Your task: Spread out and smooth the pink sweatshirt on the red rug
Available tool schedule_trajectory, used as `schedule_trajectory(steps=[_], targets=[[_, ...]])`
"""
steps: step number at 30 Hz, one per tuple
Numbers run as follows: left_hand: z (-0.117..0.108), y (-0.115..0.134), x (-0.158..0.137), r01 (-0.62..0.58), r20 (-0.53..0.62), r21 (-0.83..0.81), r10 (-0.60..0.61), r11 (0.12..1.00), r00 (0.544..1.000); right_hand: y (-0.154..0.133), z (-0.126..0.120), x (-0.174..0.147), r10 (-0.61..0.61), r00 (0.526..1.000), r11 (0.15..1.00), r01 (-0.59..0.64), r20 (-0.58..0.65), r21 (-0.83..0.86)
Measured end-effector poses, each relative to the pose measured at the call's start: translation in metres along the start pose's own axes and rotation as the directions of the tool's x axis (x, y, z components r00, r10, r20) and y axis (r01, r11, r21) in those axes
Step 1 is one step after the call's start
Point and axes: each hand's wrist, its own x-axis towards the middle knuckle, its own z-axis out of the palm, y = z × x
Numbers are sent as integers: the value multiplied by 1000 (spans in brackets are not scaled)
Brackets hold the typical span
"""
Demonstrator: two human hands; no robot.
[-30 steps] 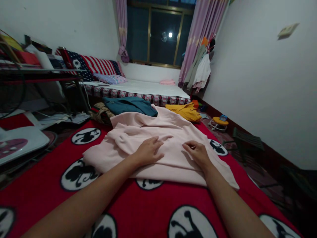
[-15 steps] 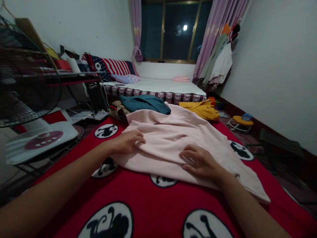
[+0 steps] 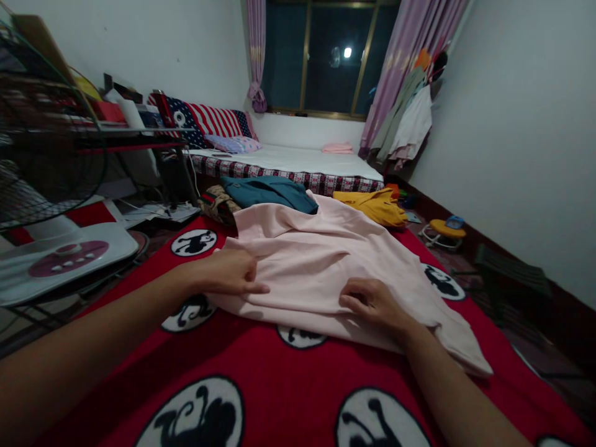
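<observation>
My left hand (image 3: 230, 273) pinches the left edge of the pink shirt (image 3: 326, 261), fingers closed on the cloth. My right hand (image 3: 372, 302) rests on the shirt near its front edge, fingers curled and gripping a fold. The shirt lies spread on the red blanket (image 3: 279, 385), between my two hands. A blue shirt (image 3: 267, 191) and a yellow shirt (image 3: 372, 206) lie behind it.

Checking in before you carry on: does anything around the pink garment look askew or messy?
The pink garment lies rumpled and skewed across the red blanket, under the left hand and right hand. Nothing looks spilled or damaged.
</observation>
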Motion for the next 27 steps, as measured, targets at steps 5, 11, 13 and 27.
schedule_trajectory(steps=[5,11,13,27], targets=[[10,33,58,-85,-143,6,85,996,986,-9,15,4,-35,999,998,35,-10,-59],[33,78,160,-31,-256,-216,-26,976,966,-14,26,3,-61,998,998,60,-32,-31],[34,83,185,84,-119,-246,-116,966,986,-12,27,3,-63,997,998,63,-42,-16],[20,66,239,141,209,-417,-56,898,976,-10,29,3,-51,997,999,51,-58,13]])
